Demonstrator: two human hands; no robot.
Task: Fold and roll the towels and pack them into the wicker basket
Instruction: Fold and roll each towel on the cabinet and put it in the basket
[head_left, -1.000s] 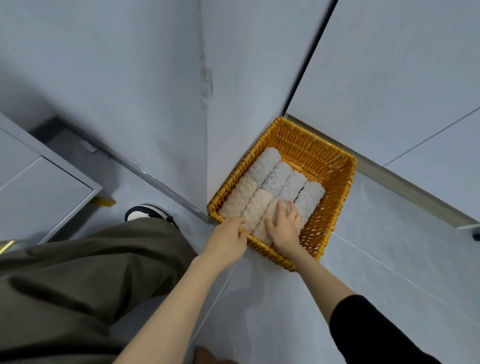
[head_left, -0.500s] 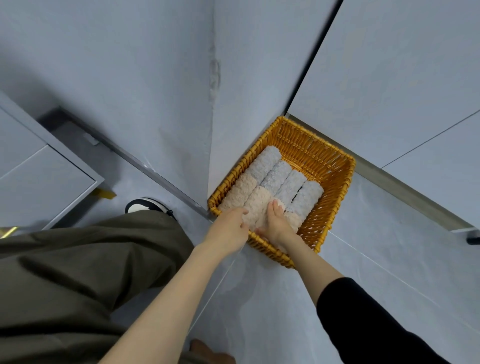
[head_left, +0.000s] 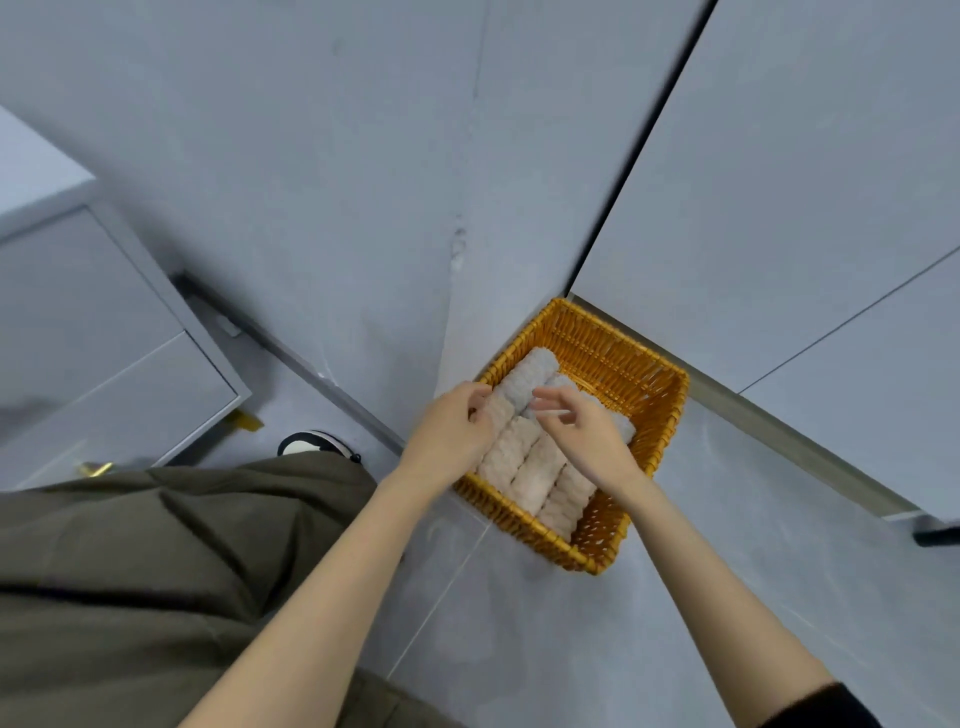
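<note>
A person bends over a wicker basket (head_left: 615, 349) set on the floor (head_left: 519, 649) in a wall corner, where rolled towels (head_left: 524, 467) lie packed side by side. The right hand (head_left: 587, 434) hovers over the rolls, fingers loosely spread and holding nothing. The left hand (head_left: 451, 432) curls at the end of a beige roll, though whether it grips cannot be told. Packing looks to be at the final tidying; the next move likely calls for pressing the rolls level and lifting both hands clear
</note>
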